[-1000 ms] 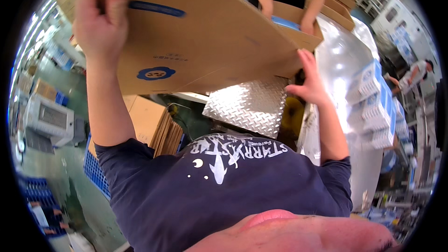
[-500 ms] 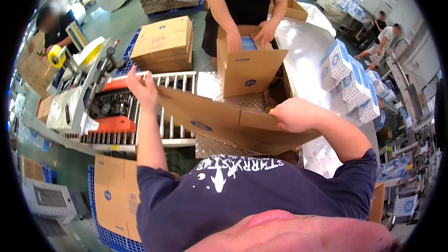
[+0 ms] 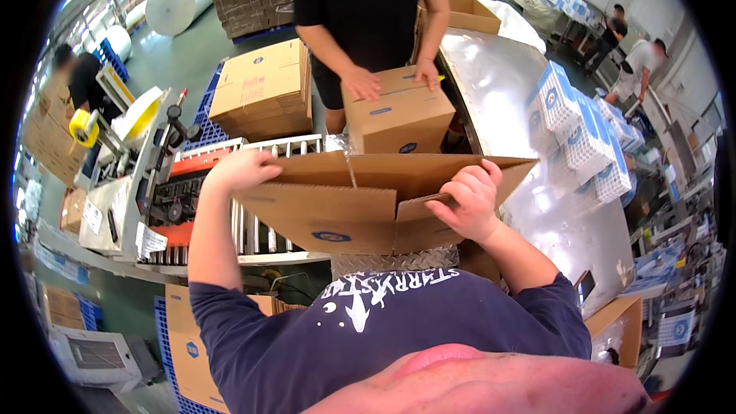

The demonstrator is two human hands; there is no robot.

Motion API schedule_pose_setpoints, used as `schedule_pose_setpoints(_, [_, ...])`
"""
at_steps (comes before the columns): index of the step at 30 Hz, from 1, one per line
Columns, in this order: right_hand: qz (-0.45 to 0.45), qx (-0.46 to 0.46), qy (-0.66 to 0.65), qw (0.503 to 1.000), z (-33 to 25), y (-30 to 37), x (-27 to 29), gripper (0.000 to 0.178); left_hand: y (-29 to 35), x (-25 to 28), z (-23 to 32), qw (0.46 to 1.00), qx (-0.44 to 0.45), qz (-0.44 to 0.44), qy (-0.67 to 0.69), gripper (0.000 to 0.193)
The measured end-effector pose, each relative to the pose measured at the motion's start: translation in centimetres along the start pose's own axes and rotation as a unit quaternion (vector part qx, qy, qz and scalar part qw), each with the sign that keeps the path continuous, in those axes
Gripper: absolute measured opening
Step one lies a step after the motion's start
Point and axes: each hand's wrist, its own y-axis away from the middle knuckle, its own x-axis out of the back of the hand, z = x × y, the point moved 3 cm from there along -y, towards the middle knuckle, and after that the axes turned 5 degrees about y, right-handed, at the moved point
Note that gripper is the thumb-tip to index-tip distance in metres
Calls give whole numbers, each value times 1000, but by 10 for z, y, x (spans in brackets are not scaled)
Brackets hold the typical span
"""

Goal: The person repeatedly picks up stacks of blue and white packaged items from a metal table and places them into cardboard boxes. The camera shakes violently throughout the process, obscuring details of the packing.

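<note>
A brown cardboard box is partly unfolded in front of me, with a gap showing between its near and far walls. My left hand is closed on its upper left corner. The fingers of my right hand curl round the top edge of a flap on the near right side. Just beyond it stands a second cardboard box with its top flaps folded down. Both hands of a co-worker in black rest on that box.
A roller conveyor with a taping machine lies to the left. A metal table on the right bears blue-and-white packages. Flat cartons are stacked at the far left, and others lie on a pallet at near left.
The box in my hands has opened from a nearly flat sheet. My right hand has shifted onto its near flap. The co-worker's box has gone from open-topped to flaps down.
</note>
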Motion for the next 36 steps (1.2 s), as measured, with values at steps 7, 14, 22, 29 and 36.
schedule_pose_setpoints(7, [7,180,-378,908,10,-45,5,43,38,15,4,989,114,68,62,34])
schedule_pose_setpoints(14, [-307,32,-360,880,19,29,-131,34,33,-77,139,949,-71,-301,65,79])
schedule_pose_setpoints(22, [-516,84,-215,825,109,-41,-80,49,-23,-72,173,990,-44,-32,-129,95])
schedule_pose_setpoints(29, [-489,-55,39,870,104,-62,-63,60,-29,-135,102,979,136,131,-83,100])
schedule_pose_setpoints(36, [-430,-104,-26,896,141,82,-60,68,-29,-200,29,670,6,-22,742,56])
